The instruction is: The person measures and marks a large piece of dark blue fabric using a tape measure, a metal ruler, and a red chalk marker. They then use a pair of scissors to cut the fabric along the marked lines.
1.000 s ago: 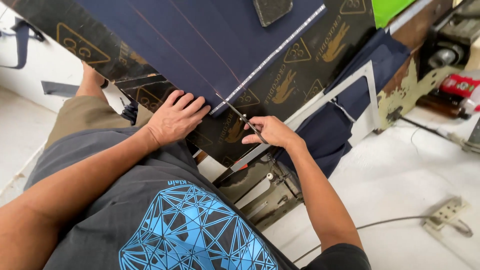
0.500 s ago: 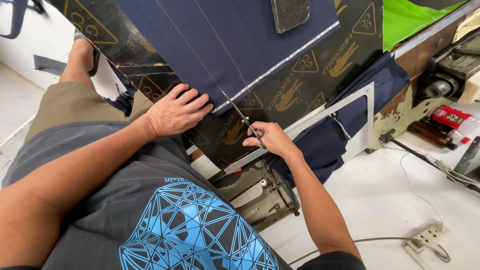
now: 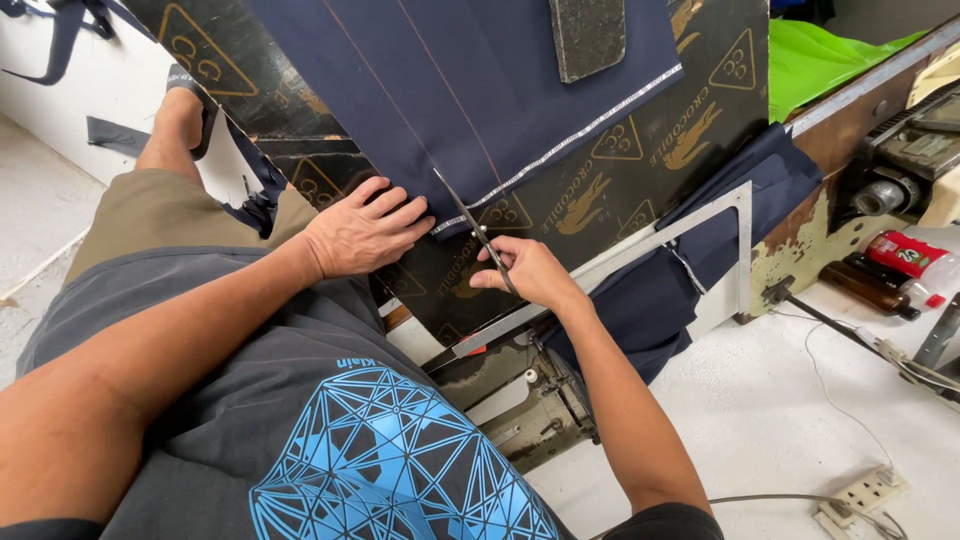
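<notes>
Navy cloth (image 3: 470,80) covers the upper centre, lying on a black printed board (image 3: 640,190). Left hand (image 3: 362,228) lies flat and open, pressing the cloth's lower edge at mid-frame. Right hand (image 3: 528,272) is closed around scissors (image 3: 468,215), blades at that edge. Green sheet (image 3: 820,55) upper right; red-labelled bottle (image 3: 915,262) on the white floor, right.

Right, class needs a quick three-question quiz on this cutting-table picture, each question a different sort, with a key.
1. True or false: the left hand lies flat on the navy cloth.
2. What tool does the right hand hold?
3. Where do the scissors meet the cloth? A) at its near, pale-striped edge B) in its middle C) at its far end

Key: 1 true; 2 scissors; 3 A
</notes>
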